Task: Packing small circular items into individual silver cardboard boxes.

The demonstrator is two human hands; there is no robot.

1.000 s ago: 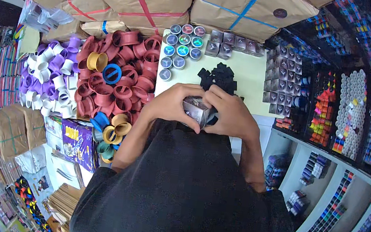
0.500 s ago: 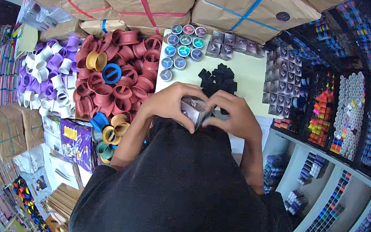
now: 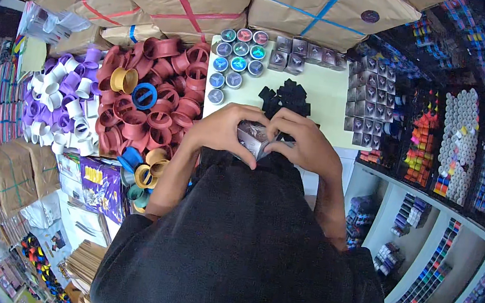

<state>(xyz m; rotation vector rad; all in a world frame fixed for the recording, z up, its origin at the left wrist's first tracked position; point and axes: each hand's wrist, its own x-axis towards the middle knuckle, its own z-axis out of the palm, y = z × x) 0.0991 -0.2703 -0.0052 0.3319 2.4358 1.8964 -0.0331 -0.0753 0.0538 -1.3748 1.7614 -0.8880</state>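
Observation:
Close to my chest, at the near edge of the table, a small grey-silver printed cardboard box (image 3: 251, 138) is held. My left hand (image 3: 221, 129) grips it from the left, with the thumb along its near side and the fingers over the far side. My right hand (image 3: 307, 144) has its fingers and thumb pinched at the box's right edge. The box's underside and part of its top are hidden by the fingers. Just beyond my hands lies a heap of small black pieces (image 3: 288, 96) on the pale table (image 3: 327, 101).
Round tins with coloured lids (image 3: 238, 64) stand at the table's far left. Similar small boxes line the back (image 3: 296, 63) and the right side (image 3: 371, 101). Red plastic rings (image 3: 136, 126) pile up at left. Wrapped parcels (image 3: 206, 2) sit behind; thread shelves (image 3: 458, 148) stand right.
My right fingertips have moved slightly up along the box's right edge, and its thumb has drawn in against it. The left hand keeps its grip. The whole view has shifted a little.

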